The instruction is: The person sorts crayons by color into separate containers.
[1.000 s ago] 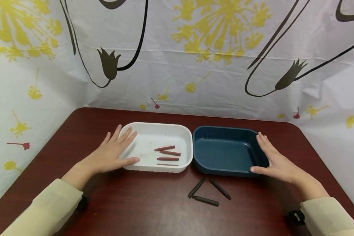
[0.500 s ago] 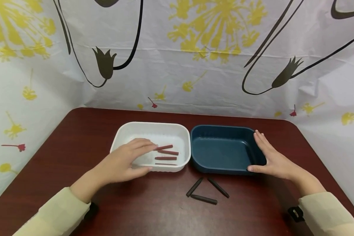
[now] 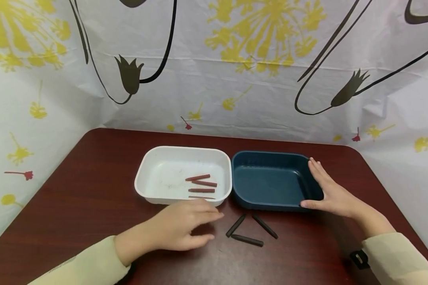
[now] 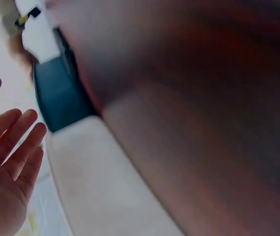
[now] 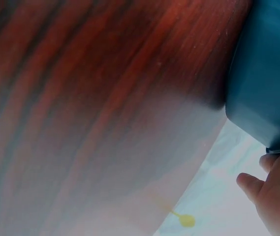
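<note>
- Clearly, on your dark red table (image 3: 71, 190) the white plastic tray (image 3: 160, 172) and navy tray (image 3: 264, 184) stand side by side; shoving one could shift the other.
- Your right hand (image 3: 333, 196) rests at the navy tray's right end, thumb and fingers spread apart; pressing hard there might slide or tilt it.
- Your left hand (image 3: 182, 225) holds nothing, thumb apart from fingers, just left of the black crayons; a hasty sweep could send them rolling.
- Those three black crayons (image 3: 247, 240) lie close together before the trays; pinching one may knock its neighbours.
- The red crayons (image 3: 201, 190) sit inside the white tray; a jolt could scatter them.
</note>
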Demonstrator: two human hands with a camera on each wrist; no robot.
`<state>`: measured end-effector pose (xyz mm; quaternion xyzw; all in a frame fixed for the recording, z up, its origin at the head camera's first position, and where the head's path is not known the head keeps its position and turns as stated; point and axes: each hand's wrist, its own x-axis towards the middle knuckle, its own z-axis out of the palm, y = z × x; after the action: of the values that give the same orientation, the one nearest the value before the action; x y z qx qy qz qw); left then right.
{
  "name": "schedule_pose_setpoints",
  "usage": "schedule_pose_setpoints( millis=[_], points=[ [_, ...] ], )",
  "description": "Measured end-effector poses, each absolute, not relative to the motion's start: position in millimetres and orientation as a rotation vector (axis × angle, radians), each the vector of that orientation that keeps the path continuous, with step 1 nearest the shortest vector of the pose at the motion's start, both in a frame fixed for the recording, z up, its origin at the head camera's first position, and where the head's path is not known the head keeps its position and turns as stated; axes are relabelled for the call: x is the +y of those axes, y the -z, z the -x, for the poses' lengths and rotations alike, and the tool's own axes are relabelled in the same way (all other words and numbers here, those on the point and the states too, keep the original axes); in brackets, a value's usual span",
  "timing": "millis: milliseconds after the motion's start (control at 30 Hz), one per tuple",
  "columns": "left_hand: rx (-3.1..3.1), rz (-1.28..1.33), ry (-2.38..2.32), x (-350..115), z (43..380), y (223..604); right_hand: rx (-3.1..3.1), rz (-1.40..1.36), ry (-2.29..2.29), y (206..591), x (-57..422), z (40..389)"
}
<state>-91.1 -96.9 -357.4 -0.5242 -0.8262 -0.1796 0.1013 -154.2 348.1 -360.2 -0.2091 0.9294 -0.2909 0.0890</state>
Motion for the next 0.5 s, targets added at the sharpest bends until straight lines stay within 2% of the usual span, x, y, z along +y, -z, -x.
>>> schedule_pose_setpoints(
  millis=[500],
  points=[
    [-2.550, 1.843, 0.370, -33, 100, 359, 2.764, 0.612, 0.859, 362, 348, 155]
  ],
)
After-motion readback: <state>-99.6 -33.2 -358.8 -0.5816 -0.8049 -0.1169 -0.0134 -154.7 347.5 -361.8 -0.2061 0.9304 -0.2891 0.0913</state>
